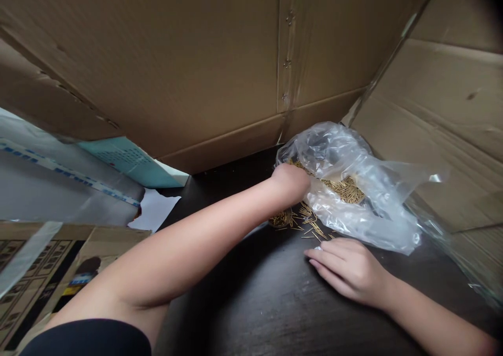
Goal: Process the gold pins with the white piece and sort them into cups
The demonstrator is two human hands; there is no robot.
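The scene is enclosed by a large corrugated cardboard box wall [176, 67] at the back and a creased cardboard flap [432, 115] on the right. A dark wooden table [251, 314] with a faint grain is seen below them. At the left, a printed carton [47, 272], a teal printed sheet [129, 162] and a piece of white paper [155, 209] are placed. A crumpled clear plastic bag [377, 209] is lying on the table, near the right flap and with its thin, shiny film folded loosely.

Most of the thin brass-coloured pins [343, 188] are held inside this bag, so only a small part has been moved out of it. Some scattered pins [310, 222] are lying on the bare table, in front of the bag, and a small clump of pins [280, 219] is seen just beside them.

The left hand [291, 183] is pressed at the bag's opening, but its fingers are hidden, so a grip cannot be told. The right hand [348, 269] is resting open on the table, with its fingers [326, 259] extended near the scattered pins.
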